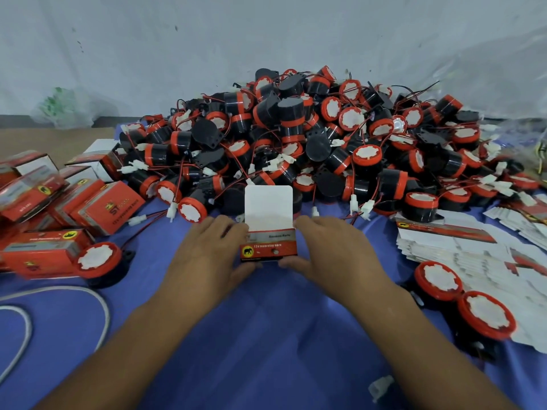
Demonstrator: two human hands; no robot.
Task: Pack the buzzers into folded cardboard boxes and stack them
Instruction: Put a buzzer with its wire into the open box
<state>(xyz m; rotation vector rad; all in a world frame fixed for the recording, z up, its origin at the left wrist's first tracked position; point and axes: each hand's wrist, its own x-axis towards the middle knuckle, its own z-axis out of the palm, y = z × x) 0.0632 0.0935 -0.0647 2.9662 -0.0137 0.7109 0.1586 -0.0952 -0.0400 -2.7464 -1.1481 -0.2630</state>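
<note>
Your left hand (207,253) and right hand (334,253) each grip one side of a red cardboard box (268,247) at the centre of the frame. The fingers curl round its side walls, with the thumbs at its near edge. The box rests on the blue cloth (266,335) that covers the worktop. Its white top flap (268,208) stands upright, so the box is not yet closed. Whether a buzzer is already inside cannot be told from this view.

Progress: judged early. A group of packed boxes (74,202) lies at the left of the frame, heaped loosely rather than stacked square. The pile of buzzers (296,137) across the upper centre is large, and flat box blanks (458,253) wait at the right. Most of the packing, and a tidy stack, remain to be done.

Clearances: the raised flap stands just in front of the pile's near edge, with red wires and white plugs close behind it. A single buzzer (97,261) sits against the packed boxes at lower left. Two loose buzzers (438,279) sit at lower right, beside the blanks. A white cable (68,288) loops at lower left. The open room is the cloth between your forearms and toward the lower centre. Move the box there to close it, away from the wires.
</note>
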